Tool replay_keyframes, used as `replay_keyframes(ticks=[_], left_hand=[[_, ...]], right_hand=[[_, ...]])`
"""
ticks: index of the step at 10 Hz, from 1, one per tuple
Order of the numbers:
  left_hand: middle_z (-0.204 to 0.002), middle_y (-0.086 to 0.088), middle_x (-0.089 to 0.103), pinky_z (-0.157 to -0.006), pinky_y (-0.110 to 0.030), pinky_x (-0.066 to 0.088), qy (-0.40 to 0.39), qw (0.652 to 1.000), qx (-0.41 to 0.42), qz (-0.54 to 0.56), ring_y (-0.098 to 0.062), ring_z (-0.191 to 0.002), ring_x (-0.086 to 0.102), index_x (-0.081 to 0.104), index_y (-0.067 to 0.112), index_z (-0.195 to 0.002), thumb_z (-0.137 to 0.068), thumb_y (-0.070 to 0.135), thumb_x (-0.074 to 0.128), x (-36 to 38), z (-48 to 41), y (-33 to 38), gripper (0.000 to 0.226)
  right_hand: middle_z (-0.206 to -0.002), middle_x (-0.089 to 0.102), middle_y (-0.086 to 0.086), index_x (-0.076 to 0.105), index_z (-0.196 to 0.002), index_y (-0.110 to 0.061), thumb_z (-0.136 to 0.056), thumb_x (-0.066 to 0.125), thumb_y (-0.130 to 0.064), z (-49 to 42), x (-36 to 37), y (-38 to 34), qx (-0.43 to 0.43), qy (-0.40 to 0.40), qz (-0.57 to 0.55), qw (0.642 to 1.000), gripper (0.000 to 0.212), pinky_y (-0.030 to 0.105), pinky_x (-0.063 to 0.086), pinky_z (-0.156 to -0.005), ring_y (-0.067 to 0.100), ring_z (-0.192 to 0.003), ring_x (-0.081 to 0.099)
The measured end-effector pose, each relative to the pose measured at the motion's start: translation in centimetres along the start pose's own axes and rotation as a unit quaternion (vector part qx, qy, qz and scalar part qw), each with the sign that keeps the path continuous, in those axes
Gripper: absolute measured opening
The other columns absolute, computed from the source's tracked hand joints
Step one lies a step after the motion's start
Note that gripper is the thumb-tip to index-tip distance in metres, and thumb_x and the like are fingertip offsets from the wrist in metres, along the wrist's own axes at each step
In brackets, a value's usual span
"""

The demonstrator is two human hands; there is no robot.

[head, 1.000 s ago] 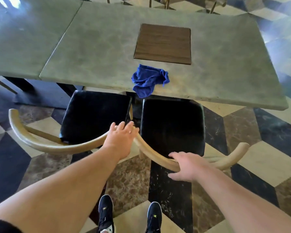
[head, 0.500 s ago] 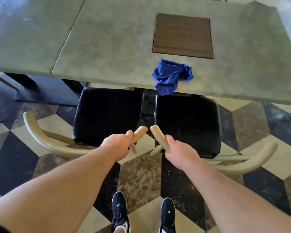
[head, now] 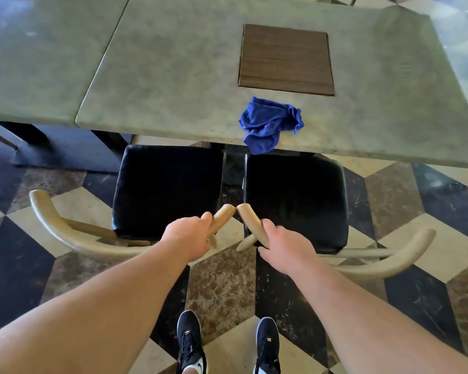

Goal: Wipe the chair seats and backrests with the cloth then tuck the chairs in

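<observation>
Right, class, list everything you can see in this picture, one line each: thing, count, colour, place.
tables: two, grey-green, side by side across the top.
wooden panel: one, brown, on the right-hand table.
cloth: one, blue, crumpled at that table's near edge.
chairs: two, black seats, at the table's near edge.
backrests: two, tan, curved.
floor: cream, brown and dark tiles.
shoes: two, black, bottom centre.
left hand: grips the left backrest's end.
right hand: grips the right backrest's end.

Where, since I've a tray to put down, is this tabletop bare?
Bare: the grey-green stone tabletop left of the brown wooden square panel and crumpled blue cloth, and the strip right of both. Crowded: the near edge, where the cloth overhangs the right-hand black-cushioned chair.
</observation>
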State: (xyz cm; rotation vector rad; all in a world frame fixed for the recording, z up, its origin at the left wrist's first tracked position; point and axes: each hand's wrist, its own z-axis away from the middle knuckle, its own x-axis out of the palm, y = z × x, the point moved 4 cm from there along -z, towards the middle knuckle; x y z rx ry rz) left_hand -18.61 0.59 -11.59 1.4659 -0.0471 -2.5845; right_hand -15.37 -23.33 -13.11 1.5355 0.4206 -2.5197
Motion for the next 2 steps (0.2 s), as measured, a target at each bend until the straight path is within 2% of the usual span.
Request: replay_keyframes(ticks=[1,2], left_hand=[[-0.089,0.009,0.060,-0.054,-0.028,0.045,0.017,1.000,0.000,-0.007,-0.011,-0.071,0.062,0.049,0.027,-0.129,-0.094,0.059,0.060,-1.3,0.1,0.8,0.048],[-0.122,0.005,0.066,-0.080,-0.038,0.056,0.055,0.998,0.029,-0.009,-0.019,-0.106,0.064,0.041,0.029,-0.150,-0.094,0.076,0.047,-2.9,-0.1,2.2,0.073]], right_hand=[[-0.126,0.062,-0.003,0.021,-0.158,-0.031,-0.093,0.051,-0.072,0.2,-1.4,-0.5,-0.013,0.021,0.012,1.000,0.082,0.035,0.058,-0.072,0.018,-0.096,0.067],[-0.150,0.052,0.002,0.014,-0.162,-0.033,-0.094,0.029,-0.080,0.0,-3.4,-1.1,-0.029,0.039,0.020,0.999,0.084,0.049,0.051,-0.103,0.028,-0.131,0.055]])
